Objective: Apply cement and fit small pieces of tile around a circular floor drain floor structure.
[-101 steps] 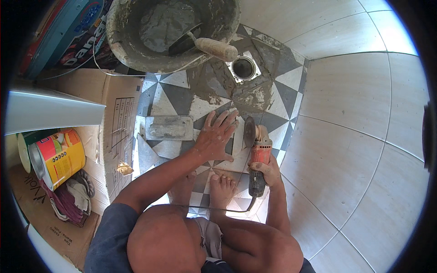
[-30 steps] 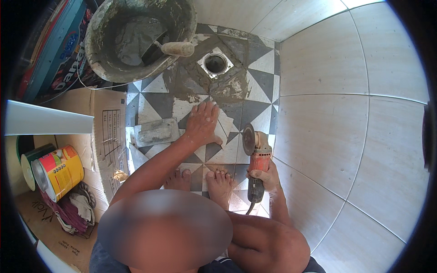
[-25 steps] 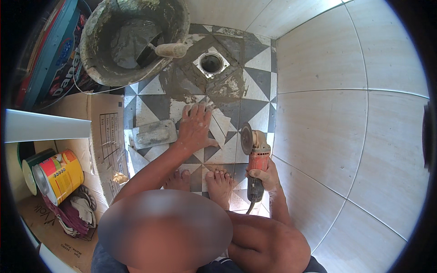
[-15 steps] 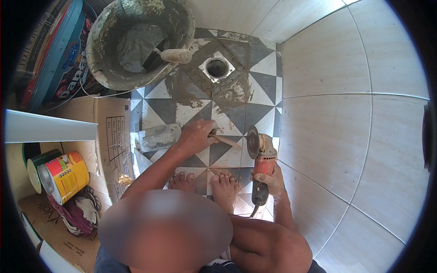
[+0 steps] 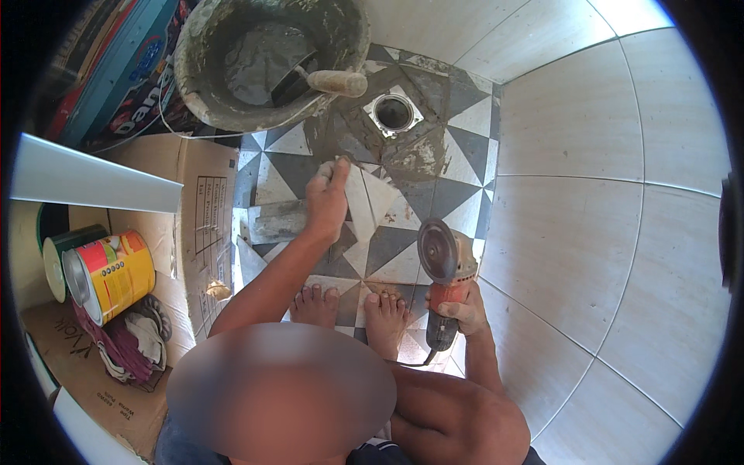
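Between the fingers of my left hand (image 5: pixel 328 198) is a pale, flat piece of cut tile (image 5: pixel 361 200), held a little above the patterned floor. Its broad face is turned up. My right hand (image 5: pixel 463 308) grips the body of an angle grinder (image 5: pixel 446 291), red and black with a metal head. The grinder's round disc (image 5: pixel 439 250) points up and away from me, apart from the tile piece. Whether the disc is spinning I cannot tell. Beside my left wrist lies a grey, cement-stained rectangular piece (image 5: pixel 273 222), partly covered by the arm.
A mortar bucket (image 5: pixel 194 85) holds wet mortar and a trowel (image 5: pixel 335 82) at the far left. A square floor drain (image 5: pixel 396 113) is set beyond my hands. Tiled wall (image 5: pixel 570 209) rises close on the right. Cardboard box (image 5: pixel 203 232) and cans (image 5: pixel 116 275) stand left; my feet (image 5: pixel 384 314) are near.
My left hand has moved away from me with the tile piece, turning its broad face up. The grinder's disc has tilted to show more of its face. The whole view has shifted slightly.
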Action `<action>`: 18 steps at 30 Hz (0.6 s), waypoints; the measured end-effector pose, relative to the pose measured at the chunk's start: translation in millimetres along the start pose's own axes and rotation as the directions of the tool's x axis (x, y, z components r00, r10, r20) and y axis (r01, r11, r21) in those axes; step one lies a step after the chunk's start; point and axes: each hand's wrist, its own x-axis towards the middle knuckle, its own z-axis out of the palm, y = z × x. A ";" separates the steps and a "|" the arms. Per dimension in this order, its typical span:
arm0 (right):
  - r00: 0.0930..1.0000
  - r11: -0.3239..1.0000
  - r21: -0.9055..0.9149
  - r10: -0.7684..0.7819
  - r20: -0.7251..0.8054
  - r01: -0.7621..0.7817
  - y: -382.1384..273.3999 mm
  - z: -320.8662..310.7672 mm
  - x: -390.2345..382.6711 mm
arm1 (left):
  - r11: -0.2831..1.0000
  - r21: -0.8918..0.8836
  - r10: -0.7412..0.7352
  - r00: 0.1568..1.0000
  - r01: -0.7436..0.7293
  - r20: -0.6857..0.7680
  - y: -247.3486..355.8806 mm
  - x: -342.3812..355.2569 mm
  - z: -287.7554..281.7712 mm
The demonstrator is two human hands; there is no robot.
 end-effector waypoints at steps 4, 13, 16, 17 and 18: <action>1.000 0.997 -0.070 0.027 -0.001 -0.027 -2.5 13.6 10.2 | 0.858 0.420 0.315 0.949 -0.295 0.021 0.0 -11.9 13.4; 0.994 0.990 -0.136 -0.012 0.111 0.027 -10.2 36.6 12.9 | 0.846 0.477 0.325 0.939 -0.236 -0.112 3.9 -10.1 14.7; 0.994 0.986 -0.164 0.025 0.105 -0.007 -9.2 37.5 13.1 | 0.872 0.450 0.300 0.936 -0.191 -0.183 5.9 -8.9 16.6; 0.994 0.985 -0.171 0.027 0.109 -0.008 -10.6 39.0 13.4 | 0.872 0.451 0.300 0.935 -0.190 -0.187 4.0 -7.8 15.8; 0.993 0.984 -0.179 0.029 0.113 -0.008 -11.2 40.4 14.0 | 0.875 0.450 0.301 0.929 -0.181 -0.213 0.9 -6.6 14.8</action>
